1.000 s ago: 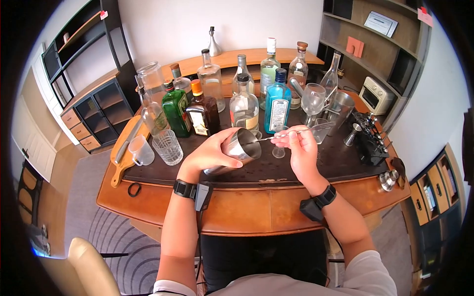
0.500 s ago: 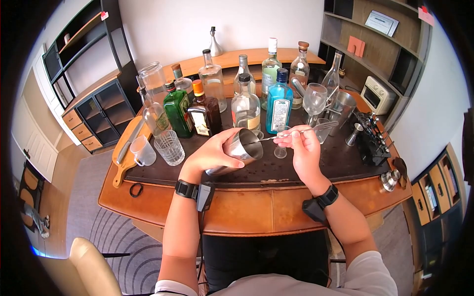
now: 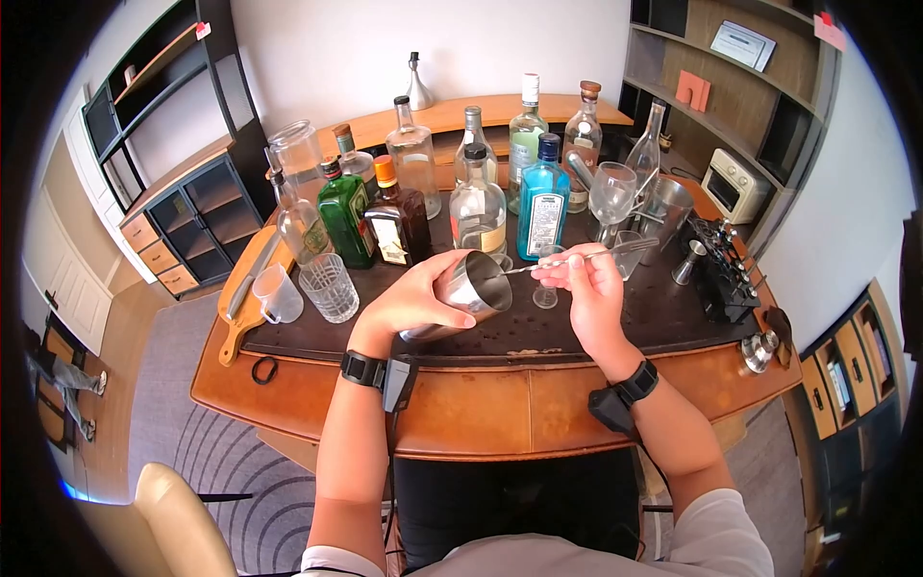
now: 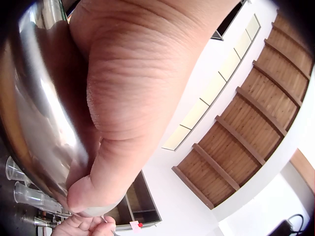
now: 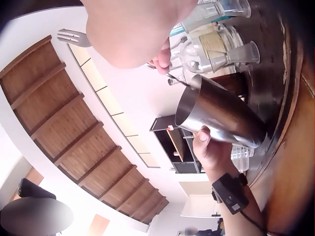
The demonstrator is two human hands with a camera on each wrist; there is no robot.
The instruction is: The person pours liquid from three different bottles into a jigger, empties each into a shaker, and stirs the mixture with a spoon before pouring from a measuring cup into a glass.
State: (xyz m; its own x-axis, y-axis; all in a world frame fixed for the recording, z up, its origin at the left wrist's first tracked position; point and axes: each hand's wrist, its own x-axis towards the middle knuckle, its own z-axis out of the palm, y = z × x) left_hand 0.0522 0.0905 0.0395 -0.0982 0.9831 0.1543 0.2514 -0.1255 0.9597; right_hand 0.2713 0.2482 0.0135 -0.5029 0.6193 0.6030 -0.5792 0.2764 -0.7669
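A metal shaker tin (image 3: pixel 478 287) is tilted with its mouth toward the right, gripped by my left hand (image 3: pixel 409 300). My right hand (image 3: pixel 591 293) pinches a thin twisted bar spoon (image 3: pixel 527 269), whose far end reaches into the tin's mouth. In the right wrist view the tin (image 5: pixel 221 113) leans with its base low, and the spoon's fork end (image 5: pixel 74 37) sticks out behind the right hand (image 5: pixel 140 34). The left wrist view has the left thumb (image 4: pixel 118 162) along the tin's side (image 4: pixel 42 98). What lies inside the tin is hidden.
Behind the hands stand several bottles, among them a green one (image 3: pixel 346 216), a brown one (image 3: pixel 397 226) and a blue one (image 3: pixel 543 207). A cut glass (image 3: pixel 330 288) and a small pitcher (image 3: pixel 278 294) are at the left. A wine glass (image 3: pixel 611 197) and a jigger (image 3: pixel 688 263) stand right.
The view has shifted slightly since the first frame. Both hands keep their hold, with hardly any movement of tin or spoon. At the far left edge, a person's legs have come into view.
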